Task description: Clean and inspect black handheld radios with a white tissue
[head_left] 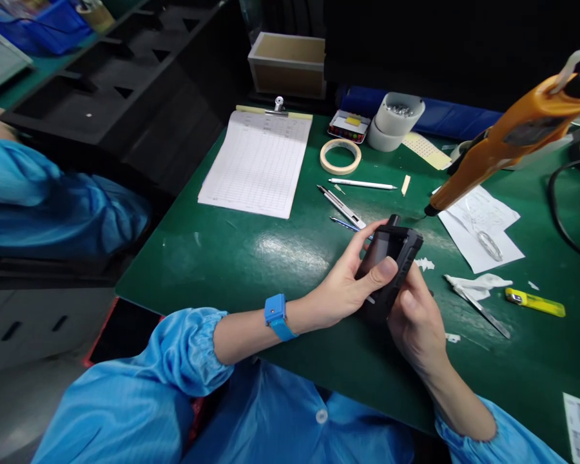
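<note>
A black handheld device (384, 254), boxy with a dark screen face and a short stub on top, is held tilted over the front of the green table. My left hand (355, 280) grips it from the left, thumb across its front face and fingers behind. On the lower right side my right hand (418, 312) is closed around it, its fingertips partly hidden behind the device. A blue strap with a small box (275, 312) circles my left wrist. Just beyond the device lie a silver craft knife (343, 206) and a blue pen (344, 223).
An orange electric screwdriver (502, 142) hangs tip-down at the right. Tweezers (483, 312), a yellow cutter (535, 303) and paper scraps lie below it. At the back are a clipboard (261, 161), a tape roll (341, 156) and a cup of screws (399, 113). Another person's sleeve (43, 200) shows left.
</note>
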A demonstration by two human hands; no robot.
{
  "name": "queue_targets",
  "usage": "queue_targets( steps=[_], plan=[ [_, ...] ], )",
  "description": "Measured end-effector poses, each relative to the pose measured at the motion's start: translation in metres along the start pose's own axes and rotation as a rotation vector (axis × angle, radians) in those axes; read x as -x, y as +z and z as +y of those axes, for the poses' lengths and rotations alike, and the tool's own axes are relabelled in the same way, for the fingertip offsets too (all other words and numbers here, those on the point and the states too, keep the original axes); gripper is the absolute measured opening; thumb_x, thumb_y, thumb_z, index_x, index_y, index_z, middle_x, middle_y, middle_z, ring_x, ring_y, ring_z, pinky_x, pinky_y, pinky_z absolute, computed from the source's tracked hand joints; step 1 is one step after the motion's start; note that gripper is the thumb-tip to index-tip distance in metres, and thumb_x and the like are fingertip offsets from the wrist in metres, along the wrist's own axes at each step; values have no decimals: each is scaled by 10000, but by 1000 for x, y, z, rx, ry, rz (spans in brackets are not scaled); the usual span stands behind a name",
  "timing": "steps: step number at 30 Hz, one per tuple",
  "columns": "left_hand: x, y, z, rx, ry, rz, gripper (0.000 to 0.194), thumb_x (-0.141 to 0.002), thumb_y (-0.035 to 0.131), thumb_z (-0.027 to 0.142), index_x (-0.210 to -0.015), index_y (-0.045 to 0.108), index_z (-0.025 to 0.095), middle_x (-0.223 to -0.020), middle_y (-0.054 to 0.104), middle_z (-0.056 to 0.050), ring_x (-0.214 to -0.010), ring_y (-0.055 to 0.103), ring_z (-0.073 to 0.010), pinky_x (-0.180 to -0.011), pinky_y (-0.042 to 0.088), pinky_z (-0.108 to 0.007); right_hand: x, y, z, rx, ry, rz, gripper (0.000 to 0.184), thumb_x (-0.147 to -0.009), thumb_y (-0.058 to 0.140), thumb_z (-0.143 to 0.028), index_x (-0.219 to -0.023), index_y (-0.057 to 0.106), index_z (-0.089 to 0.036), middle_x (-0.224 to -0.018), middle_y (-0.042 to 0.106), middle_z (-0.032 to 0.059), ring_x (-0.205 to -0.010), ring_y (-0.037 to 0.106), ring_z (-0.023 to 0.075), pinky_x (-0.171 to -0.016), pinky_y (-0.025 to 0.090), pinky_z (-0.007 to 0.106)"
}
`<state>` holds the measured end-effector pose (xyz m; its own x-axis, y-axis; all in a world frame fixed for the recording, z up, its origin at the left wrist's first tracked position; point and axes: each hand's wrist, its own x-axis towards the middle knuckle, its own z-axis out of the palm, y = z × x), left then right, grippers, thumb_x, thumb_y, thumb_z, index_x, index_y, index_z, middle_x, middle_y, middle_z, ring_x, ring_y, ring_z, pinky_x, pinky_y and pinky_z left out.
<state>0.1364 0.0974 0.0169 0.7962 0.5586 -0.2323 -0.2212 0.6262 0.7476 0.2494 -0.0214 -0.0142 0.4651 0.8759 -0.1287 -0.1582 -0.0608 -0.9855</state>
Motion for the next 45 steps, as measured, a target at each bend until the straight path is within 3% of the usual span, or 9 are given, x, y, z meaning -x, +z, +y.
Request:
queue_targets(
  steps=[4,11,19,23,28,31,37,42,45],
  plan=[
    [0,1,4,33,2,34,1048,-625,1130,694,-1509,731,297,-1268,799,-116,-1110,783,-328,-808,641,-321,-1,6,-6,-34,37,-17,852,-901,820,-837,-1545,719,-289,-1529,785,135,-1453,741,445,-1189,655,604],
    [2,3,9,79,-12,45,985,-605,1164,605,-1441,755,282,-1275,802,-105,-1204,760,-342,-829,635,-305,0,8,-12,-32,40,-26,791,-892,845,-815,-1477,751,-291,-1543,776,129,-1472,725,451,-1222,629,619],
    [2,-1,3,25,-4,-39,1068,-688,1072,763,-1570,687,299,-1423,788,-116,-1160,788,-310,-776,611,-288,5,6,-13,39,-42,-22,699,-1004,789,-754,-1515,731,-281,-1578,747,135,-1540,675,424,-1307,559,598],
    [1,-3,-3,-2,16,-37,1061,-748,1027,789,-1618,660,306,-1453,791,-116,-1185,788,-300,-898,624,-313,5,6,-14,152,-130,-20,682,-1061,711,-759,-1539,735,-274,-1590,723,137,-1547,654,417,-1310,555,562],
    [2,-2,-3,-19,0,-56,1172,-760,964,874,-1708,562,313,-1070,804,-61,-947,780,-261,-845,629,-330,2,0,-12,128,-31,-66,815,-997,752,-835,-1591,688,-282,-1205,822,115,-1101,823,367,-985,714,490],
    [3,-2,1,1,-18,-59,1216,-749,967,877,-1734,531,312,-857,721,-4,-819,733,-237,-766,609,-311,0,-2,-10,91,8,-110,953,-959,754,-892,-1690,604,-299,-1055,816,89,-844,796,326,-769,698,456],
    [4,-3,4,-24,8,-72,1162,-732,976,870,-1682,594,321,-1093,786,-72,-964,768,-255,-783,617,-290,0,-1,-8,49,34,-92,990,-903,808,-884,-1684,608,-309,-994,811,71,-725,751,297,-707,678,452],
    [4,-4,5,-20,34,-134,1217,-638,1059,827,-1632,610,288,-1278,777,-114,-1125,790,-323,-928,649,-365,-3,1,-14,50,-13,-70,820,-869,854,-868,-1461,755,-310,-1265,862,101,-966,843,351,-848,731,488],
    [5,-5,6,-44,61,-224,1204,-665,1157,445,-1678,534,254,-1377,741,-112,-1160,772,-291,-1067,616,-378,-1,3,-20,110,-108,-84,670,-980,789,-815,-1421,772,-311,-1377,853,98,-1178,846,369,-1048,713,511]
  ],
)
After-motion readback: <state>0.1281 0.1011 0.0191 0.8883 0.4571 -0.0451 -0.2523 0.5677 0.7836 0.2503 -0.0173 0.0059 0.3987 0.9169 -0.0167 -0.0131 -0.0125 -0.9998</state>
